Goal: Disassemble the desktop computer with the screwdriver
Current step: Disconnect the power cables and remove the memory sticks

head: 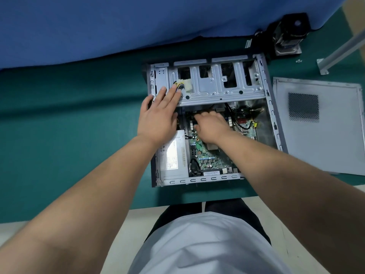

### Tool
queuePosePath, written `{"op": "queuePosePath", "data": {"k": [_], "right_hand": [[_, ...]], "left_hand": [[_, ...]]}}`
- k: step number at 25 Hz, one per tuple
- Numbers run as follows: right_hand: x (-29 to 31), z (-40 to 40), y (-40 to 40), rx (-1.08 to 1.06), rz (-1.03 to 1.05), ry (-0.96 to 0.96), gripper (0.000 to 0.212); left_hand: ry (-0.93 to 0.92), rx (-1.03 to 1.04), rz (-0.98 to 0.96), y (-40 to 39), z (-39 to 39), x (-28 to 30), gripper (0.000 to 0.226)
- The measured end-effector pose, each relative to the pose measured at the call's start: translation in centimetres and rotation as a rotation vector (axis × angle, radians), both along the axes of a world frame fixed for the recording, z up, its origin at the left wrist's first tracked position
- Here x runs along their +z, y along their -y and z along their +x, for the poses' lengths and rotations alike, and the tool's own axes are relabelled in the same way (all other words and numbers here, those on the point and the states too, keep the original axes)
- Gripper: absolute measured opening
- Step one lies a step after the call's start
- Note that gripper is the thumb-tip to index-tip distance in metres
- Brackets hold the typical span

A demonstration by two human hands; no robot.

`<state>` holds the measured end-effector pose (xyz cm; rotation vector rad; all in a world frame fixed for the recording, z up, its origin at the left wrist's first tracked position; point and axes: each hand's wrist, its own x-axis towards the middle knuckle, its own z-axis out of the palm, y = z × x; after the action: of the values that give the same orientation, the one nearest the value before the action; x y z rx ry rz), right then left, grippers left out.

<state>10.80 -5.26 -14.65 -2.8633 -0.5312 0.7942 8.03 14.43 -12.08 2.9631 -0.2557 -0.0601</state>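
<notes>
Covering the whole work surface, the green table mat [69, 119] runs from a blue cloth [98, 22] at the far side to the near table edge, with broad open room left of the computer case. The desktop computer case [264, 107] lies on its side near the middle of the mat, open face up, its near rim close to the table edge. Just right of it, apart by a narrow strip of mat, the detached grey side panel [320, 143] lies flat, its perforated vent patch toward the far end.

Inside the case, the metal drive cage [217, 84] spans the far end. The motherboard [209, 157] fills the near right portion, and the silver power supply [173, 155] sits in the near left corner; its label carries print too small to read.

The left hand [158, 113] rests flat on the left end of the drive cage, fingers straight and spread, fingertips beside a white connector with yellow and black wires [182, 86]. The right hand [211, 125] reaches down onto the motherboard with fingers curled; it appears to grip a black cable or connector, but the contact is hidden. A black heatsink fan unit [290, 32] stands on the mat beyond the case's far right corner. A few loose screws [299, 60] lie right of it.
</notes>
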Motion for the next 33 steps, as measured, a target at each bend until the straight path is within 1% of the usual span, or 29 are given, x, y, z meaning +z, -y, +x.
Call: {"op": "queuePosePath", "data": {"k": [2, 4, 9, 12, 16, 19, 26, 30, 33], "right_hand": [[-0.9, 0.2, 0.0, -0.088, -0.021, 0.026, 0.027], [-1.9, 0.9, -0.2, -0.186, 0.011, 0.035, 0.021], [-4.7, 1.9, -0.9, -0.436, 0.212, -0.021, 0.027], [-5.5, 2.0, -1.6, -0.607, 0.355, -0.027, 0.022], [-6.1, 1.8, -2.4, -0.759, 0.393, 0.032, 0.017], [-6.3, 1.3, -2.5, -0.817, 0.423, 0.025, 0.015], [-6.1, 1.7, -2.6, -0.815, 0.414, 0.011, 0.018], [-6.3, 1.8, -2.2, -0.868, 0.516, -0.062, 0.014], [-6.3, 1.8, -2.0, -0.834, 0.515, -0.078, 0.014]], "left_hand": [[0.03, -0.003, -0.005, 0.0, 0.0, -0.2, 0.063], [0.049, -0.01, -0.022, 0.0, 0.2, -0.4, 0.063], [0.095, -0.011, -0.019, -0.2, 0.3, -1.0, 0.064], [0.115, -0.014, -0.029, -0.1, 0.3, -1.1, 0.064], [0.121, -0.01, -0.021, 0.0, 0.1, -1.1, 0.064], [0.115, -0.01, -0.013, 0.1, 0.1, -1.0, 0.064], [0.119, -0.01, -0.008, 0.1, 0.1, -0.9, 0.065], [0.129, -0.001, 0.0, 0.1, 0.0, -1.0, 0.064], [0.131, -0.003, 0.003, 0.1, 0.1, -0.9, 0.064]]}}
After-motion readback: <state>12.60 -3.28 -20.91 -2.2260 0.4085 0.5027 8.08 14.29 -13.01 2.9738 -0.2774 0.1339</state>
